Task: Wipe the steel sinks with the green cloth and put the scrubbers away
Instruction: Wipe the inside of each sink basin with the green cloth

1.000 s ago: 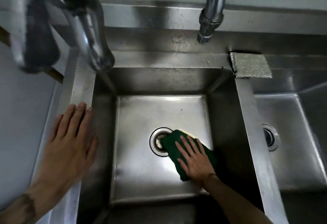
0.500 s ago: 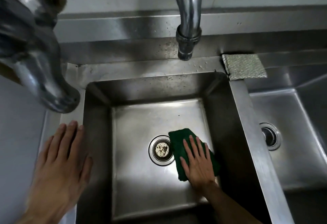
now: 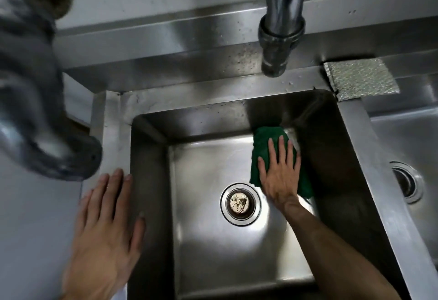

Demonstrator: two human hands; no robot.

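Right now the green cloth lies flat on the floor of the left sink, pushed up into its far right corner where the floor meets the back and right walls. The right hand presses it down with an open palm; its fingers are spread and straight, not curled round the fabric, so the cloth is pinned rather than gripped. Cloth shows beyond the fingertips toward the back wall, and a strip of it sticks out to the right of the hand along the side wall. The heel of the hand sits just beside the drain, which holds what looks like debris, though the view is too dim to be sure.

The left hand rests flat and open on the sink's left rim, holding nothing. A silver scrubber lies on the ledge at the far corner between the two basins, well apart from both hands, and the right sink looks untouched.

Since only palm pressure holds the cloth, a hard stroke into the corner could bunch it or let it slip from under the fingers. A sweep back toward the drain might smear the debris across the floor.
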